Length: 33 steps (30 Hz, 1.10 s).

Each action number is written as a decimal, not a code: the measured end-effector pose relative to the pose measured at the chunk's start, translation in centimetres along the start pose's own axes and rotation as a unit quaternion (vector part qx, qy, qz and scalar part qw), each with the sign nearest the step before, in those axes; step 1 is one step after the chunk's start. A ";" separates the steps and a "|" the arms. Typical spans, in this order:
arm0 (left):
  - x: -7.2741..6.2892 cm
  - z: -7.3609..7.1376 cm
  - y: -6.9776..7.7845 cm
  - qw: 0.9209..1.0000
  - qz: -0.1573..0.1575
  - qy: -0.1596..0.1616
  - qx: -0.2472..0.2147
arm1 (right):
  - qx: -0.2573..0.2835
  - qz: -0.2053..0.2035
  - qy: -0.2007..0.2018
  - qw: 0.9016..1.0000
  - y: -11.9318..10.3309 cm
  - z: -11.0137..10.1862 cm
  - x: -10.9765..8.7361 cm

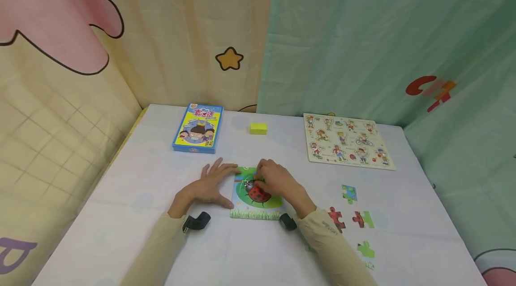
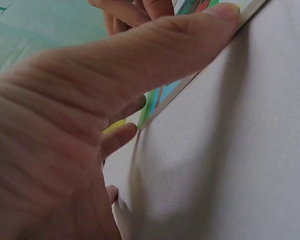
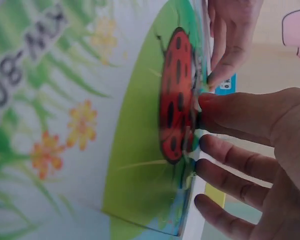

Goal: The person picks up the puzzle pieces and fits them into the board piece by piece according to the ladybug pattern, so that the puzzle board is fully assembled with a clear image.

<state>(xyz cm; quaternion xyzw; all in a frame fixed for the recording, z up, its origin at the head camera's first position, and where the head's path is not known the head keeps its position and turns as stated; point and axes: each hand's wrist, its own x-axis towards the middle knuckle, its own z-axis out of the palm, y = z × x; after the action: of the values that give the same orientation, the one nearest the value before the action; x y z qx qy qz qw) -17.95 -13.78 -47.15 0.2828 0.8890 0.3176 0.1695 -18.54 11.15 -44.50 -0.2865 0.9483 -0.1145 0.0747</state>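
White table (image 1: pixel 238 254) under a ladybug puzzle (image 1: pixel 256 196); spread left hand (image 1: pixel 207 186) touches its left edge, right hand (image 1: pixel 279 181) on top, grip hidden.

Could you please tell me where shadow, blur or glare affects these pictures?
Left wrist: a soft shadow on the white tablecloth beside the left hand; right wrist: lettering on the ladybug puzzle looks blurred; head: fairly even light, no strong glare.
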 end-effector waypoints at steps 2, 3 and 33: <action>0.1 0.0 0.1 1.000 0.009 0.005 -0.002 | 0.000 0.000 -0.009 1.000 0.0 -0.1 -0.1; 0.2 0.0 0.2 1.000 0.013 0.006 -0.005 | 0.001 0.001 -0.013 1.000 0.0 -0.2 -0.2; 1.1 1.2 0.1 0.995 0.091 0.041 0.017 | 0.124 -0.021 0.120 0.985 6.7 -2.7 -8.0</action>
<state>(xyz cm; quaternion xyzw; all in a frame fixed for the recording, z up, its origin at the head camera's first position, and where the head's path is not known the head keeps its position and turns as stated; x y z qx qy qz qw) -18.16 -12.52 -48.17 0.3525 0.8711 0.3275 0.0982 -15.97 21.51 -43.03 -0.2793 0.9225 -0.2663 -0.0074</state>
